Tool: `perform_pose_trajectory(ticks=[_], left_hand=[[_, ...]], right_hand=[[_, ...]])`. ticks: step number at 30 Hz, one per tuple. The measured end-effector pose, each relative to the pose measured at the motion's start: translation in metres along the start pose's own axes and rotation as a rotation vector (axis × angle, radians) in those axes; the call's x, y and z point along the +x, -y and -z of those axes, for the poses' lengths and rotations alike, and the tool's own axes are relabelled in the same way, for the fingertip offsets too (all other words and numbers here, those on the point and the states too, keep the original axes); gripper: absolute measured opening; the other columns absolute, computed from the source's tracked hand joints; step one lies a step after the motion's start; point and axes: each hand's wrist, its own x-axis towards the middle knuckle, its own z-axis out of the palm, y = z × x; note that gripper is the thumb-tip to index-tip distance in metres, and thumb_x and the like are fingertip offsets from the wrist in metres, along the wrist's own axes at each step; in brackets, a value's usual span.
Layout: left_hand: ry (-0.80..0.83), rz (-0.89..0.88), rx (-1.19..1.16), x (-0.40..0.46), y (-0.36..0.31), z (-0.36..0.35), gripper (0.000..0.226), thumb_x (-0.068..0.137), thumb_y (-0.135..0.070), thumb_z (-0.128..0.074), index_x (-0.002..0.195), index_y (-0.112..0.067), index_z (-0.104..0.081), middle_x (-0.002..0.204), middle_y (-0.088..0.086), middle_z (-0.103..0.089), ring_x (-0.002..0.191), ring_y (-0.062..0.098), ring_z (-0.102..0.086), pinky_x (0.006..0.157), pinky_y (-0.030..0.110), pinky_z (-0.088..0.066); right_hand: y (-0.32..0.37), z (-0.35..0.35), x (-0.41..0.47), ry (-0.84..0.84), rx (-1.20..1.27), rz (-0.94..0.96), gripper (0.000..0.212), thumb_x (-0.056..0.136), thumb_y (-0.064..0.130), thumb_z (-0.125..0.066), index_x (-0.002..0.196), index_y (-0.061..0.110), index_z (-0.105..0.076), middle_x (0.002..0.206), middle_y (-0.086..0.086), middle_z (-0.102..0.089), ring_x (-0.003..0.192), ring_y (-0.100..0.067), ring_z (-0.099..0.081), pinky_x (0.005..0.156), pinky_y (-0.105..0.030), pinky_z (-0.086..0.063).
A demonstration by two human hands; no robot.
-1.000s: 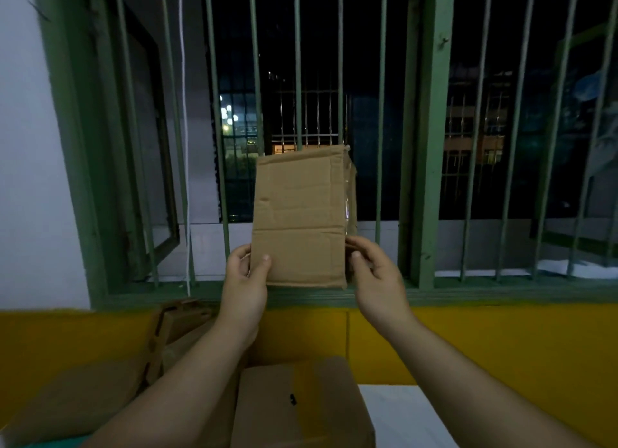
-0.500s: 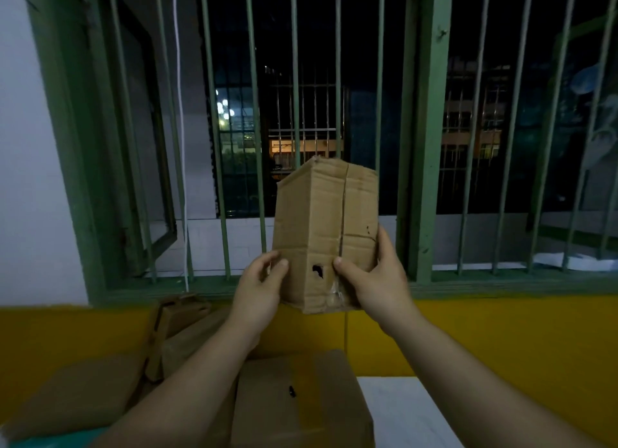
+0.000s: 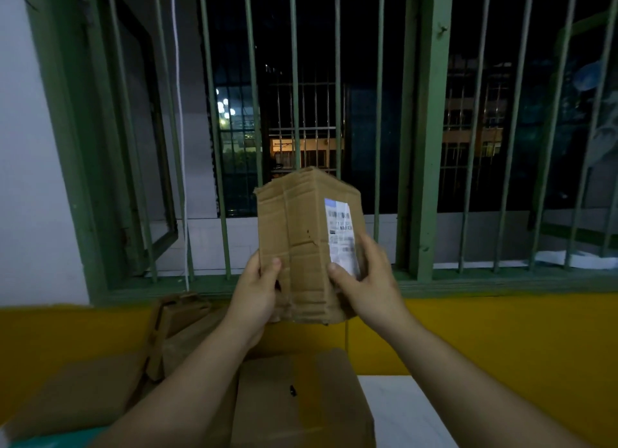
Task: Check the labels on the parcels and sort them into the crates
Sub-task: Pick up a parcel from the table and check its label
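I hold a worn brown cardboard parcel [image 3: 301, 240] upright in front of the barred window, one corner edge turned toward me. A white shipping label [image 3: 341, 233] with a barcode shows on its right face. My left hand [image 3: 259, 293] grips the lower left side, thumb on the front. On the lower right side my right hand [image 3: 366, 280] grips it, with the thumb touching the label's bottom edge. No crate is in view.
Below my arms lie other cardboard parcels: a large box [image 3: 297, 401] in the middle, a flat one [image 3: 77, 394] at left, and a small one [image 3: 177, 317] leaning by the yellow wall [image 3: 501, 334]. A white surface [image 3: 398, 414] shows at right. Green window bars [image 3: 424, 130] stand behind.
The parcel has been turned in my hands about its upright axis, bringing the labelled face into view on the right. It also sits slightly lower in view than before.
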Motion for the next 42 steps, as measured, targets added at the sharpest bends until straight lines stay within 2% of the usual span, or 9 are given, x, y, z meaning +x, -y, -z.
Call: perform_pose_trajectory(ticks=[2, 5, 8, 11, 14, 18, 27, 34, 42], left_hand=[[0.017, -0.036, -0.001, 0.0, 0.001, 0.001, 0.028, 0.102, -0.036, -0.04, 0.125, -0.031, -0.054, 0.113, -0.002, -0.068, 0.104, 0.02, -0.065, 0.088, 0.05, -0.054], [0.024, -0.134, 0.027, 0.0, -0.001, 0.003, 0.031, 0.101, -0.03, -0.042, 0.132, -0.028, -0.046, 0.116, -0.007, -0.064, 0.105, 0.012, -0.063, 0.086, 0.037, -0.055], [-0.053, -0.204, 0.054, 0.005, -0.001, 0.005, 0.03, 0.1, -0.018, -0.047, 0.124, -0.035, -0.044, 0.123, -0.004, -0.056, 0.113, 0.014, -0.057, 0.093, 0.034, -0.05], [-0.066, -0.179, 0.136, 0.011, 0.0, 0.006, 0.023, 0.1, -0.029, -0.047, 0.119, -0.037, -0.057, 0.128, -0.003, -0.056, 0.12, 0.017, -0.054, 0.104, 0.043, -0.044], [0.022, -0.037, -0.022, 0.009, -0.004, 0.005, 0.035, 0.1, -0.046, -0.038, 0.116, -0.029, -0.065, 0.114, -0.001, -0.07, 0.11, 0.017, -0.063, 0.101, 0.042, -0.047], [0.065, 0.059, -0.103, 0.011, -0.001, 0.004, 0.038, 0.102, -0.042, -0.034, 0.119, -0.027, -0.064, 0.106, 0.0, -0.074, 0.104, 0.019, -0.068, 0.098, 0.043, -0.049], [0.028, 0.115, -0.142, 0.016, 0.003, 0.008, 0.041, 0.101, -0.048, -0.032, 0.124, -0.031, -0.062, 0.111, 0.001, -0.072, 0.109, 0.022, -0.065, 0.103, 0.049, -0.045], [0.023, 0.144, -0.202, 0.01, -0.001, 0.008, 0.046, 0.103, -0.047, -0.026, 0.107, -0.028, -0.068, 0.101, 0.004, -0.075, 0.101, 0.022, -0.068, 0.099, 0.046, -0.048], [0.04, 0.081, -0.113, 0.008, -0.004, 0.011, 0.041, 0.103, -0.046, -0.029, 0.115, -0.033, -0.066, 0.107, -0.001, -0.073, 0.107, 0.019, -0.066, 0.101, 0.047, -0.047]], right_hand=[[-0.001, 0.005, 0.003, 0.023, 0.108, -0.17, 0.111, 0.054, 0.073, -0.073, 0.147, 0.035, -0.024, 0.145, 0.006, -0.039, 0.133, -0.02, -0.041, 0.105, -0.05, -0.043], [-0.001, 0.01, 0.004, 0.046, 0.202, -0.262, 0.128, 0.046, 0.075, -0.077, 0.151, 0.033, -0.017, 0.146, 0.005, -0.045, 0.13, -0.022, -0.048, 0.102, -0.05, -0.047], [-0.001, 0.012, -0.001, -0.02, 0.212, -0.252, 0.105, 0.073, 0.047, -0.08, 0.154, 0.026, -0.017, 0.142, 0.005, -0.047, 0.13, -0.023, -0.048, 0.1, -0.047, -0.049], [-0.002, 0.015, -0.004, -0.041, 0.251, -0.151, 0.053, 0.088, 0.023, -0.07, 0.136, 0.028, -0.049, 0.113, 0.017, -0.061, 0.108, -0.008, -0.061, 0.079, -0.025, -0.055], [0.0, 0.011, -0.006, -0.051, 0.216, -0.084, 0.03, 0.093, 0.029, -0.061, 0.119, 0.045, -0.058, 0.115, 0.016, -0.063, 0.105, -0.001, -0.06, 0.091, -0.035, -0.054], [0.005, 0.007, -0.008, -0.115, 0.32, -0.079, 0.026, 0.103, 0.032, -0.039, 0.119, 0.05, -0.051, 0.12, 0.018, -0.059, 0.118, -0.006, -0.053, 0.103, -0.034, -0.045], [0.018, 0.009, -0.015, -0.087, 0.326, -0.053, 0.033, 0.104, 0.022, -0.036, 0.104, 0.053, -0.048, 0.105, 0.03, -0.056, 0.096, 0.015, -0.056, 0.077, -0.007, -0.047], [0.019, 0.01, -0.016, -0.113, 0.361, -0.087, 0.033, 0.105, 0.017, -0.035, 0.109, 0.043, -0.054, 0.109, 0.019, -0.061, 0.101, 0.005, -0.058, 0.082, -0.018, -0.051], [0.021, 0.012, -0.016, -0.144, 0.339, -0.137, 0.034, 0.104, 0.011, -0.039, 0.1, 0.039, -0.058, 0.105, 0.012, -0.065, 0.097, -0.002, -0.061, 0.078, -0.022, -0.051]])
